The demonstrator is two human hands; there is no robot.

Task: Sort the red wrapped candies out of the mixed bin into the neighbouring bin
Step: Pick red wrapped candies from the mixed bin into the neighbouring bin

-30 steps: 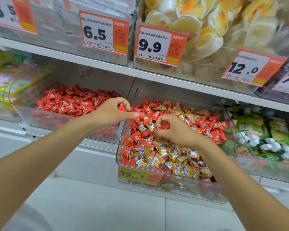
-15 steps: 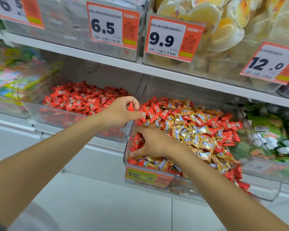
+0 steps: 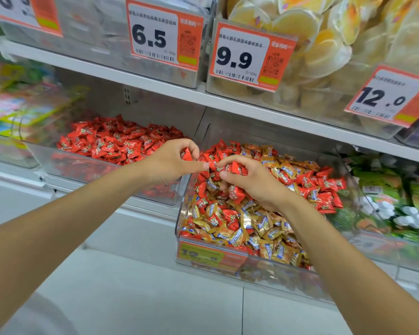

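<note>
The red wrapped candies (image 3: 233,168) being sorted sit bunched inside the curled fingers (image 3: 230,159) of the right hand (image 3: 254,183), with another showing red just under the thumb, below the palm. This hand is closed narrowly round the small cluster and hovers over the left part of the mixed bin (image 3: 264,270), where more red pieces lie beneath and beyond the fingertips among the gold wrapped candies (image 3: 264,226). The left hand (image 3: 169,163) is just beside it, over the wall between the two bins. Its fingers (image 3: 187,142) are hooked over a red wrapped candy (image 3: 186,154) tucked against the palm, and its thumb stretches out straight toward the right index finger. The two tips are very close, but whether they touch cannot be told. Behind and to the outer side of the left fingers, the neighbouring bin (image 3: 46,154) holds a heap of all-red pieces (image 3: 116,141). Above both hands, on the shelf (image 3: 155,81), stand price tags reading 6.5 (image 3: 163,36) and 9.9 (image 3: 247,55). Half a second ago the right hand lay low and palm down near the front left corner of the mixed bin, its fingers buried in the pile. It has since lifted and drawn back to the left thumb, now with red pieces gathered in its grip. The left hand has kept its place at the divide, still hooked round its candy — only the view has crept nearer.
</note>
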